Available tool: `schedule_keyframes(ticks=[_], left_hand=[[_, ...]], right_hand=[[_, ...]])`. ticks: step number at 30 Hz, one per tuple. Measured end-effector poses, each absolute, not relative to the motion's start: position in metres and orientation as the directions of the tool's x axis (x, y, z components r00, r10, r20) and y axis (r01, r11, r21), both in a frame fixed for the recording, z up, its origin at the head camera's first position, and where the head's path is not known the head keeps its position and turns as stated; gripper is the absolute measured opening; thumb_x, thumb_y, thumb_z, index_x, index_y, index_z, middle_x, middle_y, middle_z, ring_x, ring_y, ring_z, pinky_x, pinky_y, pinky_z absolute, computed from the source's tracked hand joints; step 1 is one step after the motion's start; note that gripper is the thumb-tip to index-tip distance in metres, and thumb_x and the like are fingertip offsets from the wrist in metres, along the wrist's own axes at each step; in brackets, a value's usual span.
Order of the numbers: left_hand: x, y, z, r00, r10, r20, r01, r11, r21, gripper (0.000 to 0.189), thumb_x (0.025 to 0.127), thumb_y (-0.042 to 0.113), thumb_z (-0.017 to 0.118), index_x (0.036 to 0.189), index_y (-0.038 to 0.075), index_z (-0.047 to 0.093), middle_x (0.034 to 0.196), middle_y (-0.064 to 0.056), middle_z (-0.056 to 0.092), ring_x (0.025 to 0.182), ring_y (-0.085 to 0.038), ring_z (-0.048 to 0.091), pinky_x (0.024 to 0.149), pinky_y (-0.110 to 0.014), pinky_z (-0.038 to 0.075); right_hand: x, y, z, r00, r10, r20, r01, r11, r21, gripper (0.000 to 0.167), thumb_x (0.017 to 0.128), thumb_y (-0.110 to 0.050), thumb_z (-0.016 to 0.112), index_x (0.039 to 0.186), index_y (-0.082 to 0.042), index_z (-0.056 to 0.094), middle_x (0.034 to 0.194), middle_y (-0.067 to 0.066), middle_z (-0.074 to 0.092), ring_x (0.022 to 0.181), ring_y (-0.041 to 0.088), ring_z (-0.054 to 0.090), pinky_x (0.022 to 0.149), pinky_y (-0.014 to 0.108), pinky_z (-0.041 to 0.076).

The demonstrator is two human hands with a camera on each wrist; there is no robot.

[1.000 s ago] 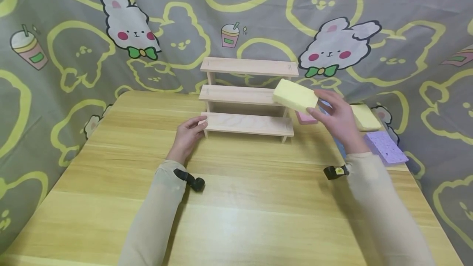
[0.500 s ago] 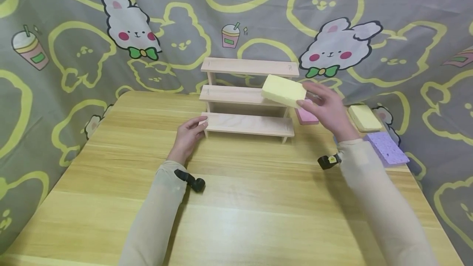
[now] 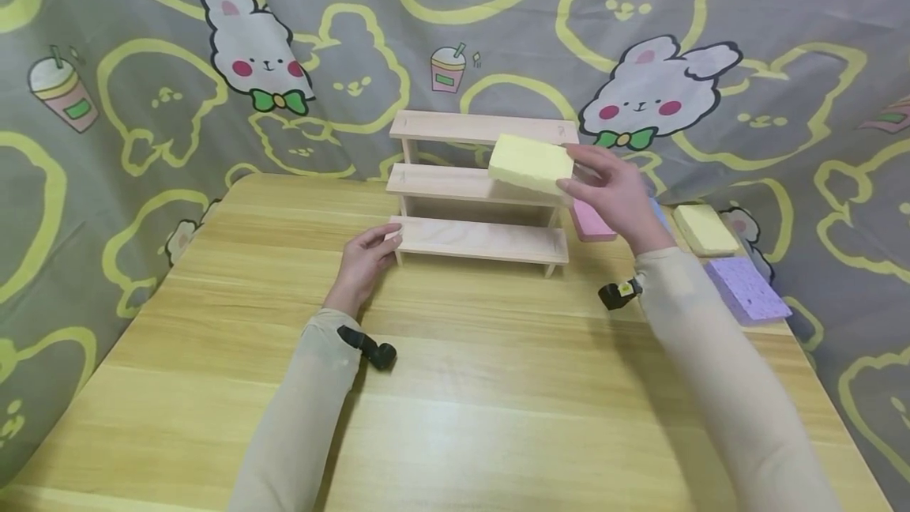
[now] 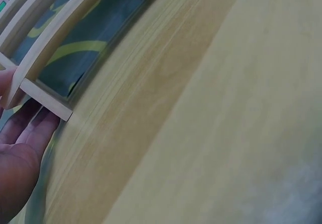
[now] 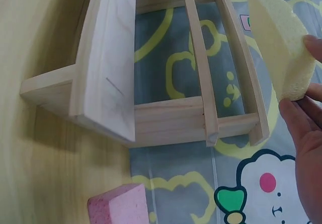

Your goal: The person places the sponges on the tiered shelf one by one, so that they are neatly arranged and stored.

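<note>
Your right hand: fingers pinched on one end of yellow sponge, raised by wooden rack, table's far edge. Your left hand: fingers clasping rack's bottom-left end.

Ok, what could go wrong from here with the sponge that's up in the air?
The right hand pinches the yellow sponge near one end, so it could tilt or slip. 
In the head view the sponge overlaps the middle board of the three-tier wooden rack, so lowering it might clip an edge. 
The left hand grips only the rack's lower left end, so a bump could swivel the other end.
</note>
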State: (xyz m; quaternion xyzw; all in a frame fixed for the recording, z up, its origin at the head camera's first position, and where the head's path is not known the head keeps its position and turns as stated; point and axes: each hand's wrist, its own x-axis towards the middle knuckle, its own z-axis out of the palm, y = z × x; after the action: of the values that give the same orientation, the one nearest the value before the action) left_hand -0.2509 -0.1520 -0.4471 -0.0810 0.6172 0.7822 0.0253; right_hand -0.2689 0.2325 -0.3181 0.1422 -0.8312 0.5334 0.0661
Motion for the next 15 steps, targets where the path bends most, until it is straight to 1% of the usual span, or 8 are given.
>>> schedule_keyframes(ticks=[4, 11, 15], left_hand=[[-0.251, -0.151, -0.448, -0.987, -0.056, -0.148, -0.130, -0.245, 0.961, 0.034, 0.092, 0.003, 0.069, 0.125, -0.003, 0.062, 0.137, -0.012, 0.054, 0.120, -0.025, 0.056, 0.094, -0.030, 0.051], [-0.252, -0.151, -0.450, -0.990, -0.060, -0.131, -0.111, -0.263, 0.958, 0.031, 0.092, 0.002, 0.068, 0.122, -0.003, 0.064, 0.135, -0.014, 0.056, 0.116, -0.024, 0.057, 0.092, -0.030, 0.053], [-0.251, -0.152, -0.450, -0.989, -0.063, -0.132, -0.111, -0.268, 0.957, 0.031, 0.092, 0.001, 0.068, 0.123, -0.004, 0.063, 0.135, -0.013, 0.056, 0.117, -0.025, 0.056, 0.092, -0.030, 0.053]], right_hand=[[-0.277, 0.227, -0.314, -0.942, -0.176, 0.287, -0.332, 0.345, -0.878, 0.055, 0.087, -0.021, 0.077, 0.138, -0.012, 0.058, 0.141, 0.003, 0.051, 0.127, 0.022, 0.050, 0.106, 0.034, 0.042], [-0.291, 0.218, -0.300, -0.946, -0.177, 0.271, -0.315, 0.320, -0.893, 0.055, 0.086, -0.021, 0.079, 0.137, -0.014, 0.060, 0.140, 0.002, 0.051, 0.124, 0.024, 0.054, 0.102, 0.031, 0.046], [-0.297, 0.211, -0.295, -0.935, -0.194, 0.298, -0.346, 0.295, -0.891, 0.053, 0.086, -0.017, 0.078, 0.136, -0.010, 0.060, 0.138, 0.005, 0.052, 0.124, 0.020, 0.052, 0.102, 0.029, 0.045]])
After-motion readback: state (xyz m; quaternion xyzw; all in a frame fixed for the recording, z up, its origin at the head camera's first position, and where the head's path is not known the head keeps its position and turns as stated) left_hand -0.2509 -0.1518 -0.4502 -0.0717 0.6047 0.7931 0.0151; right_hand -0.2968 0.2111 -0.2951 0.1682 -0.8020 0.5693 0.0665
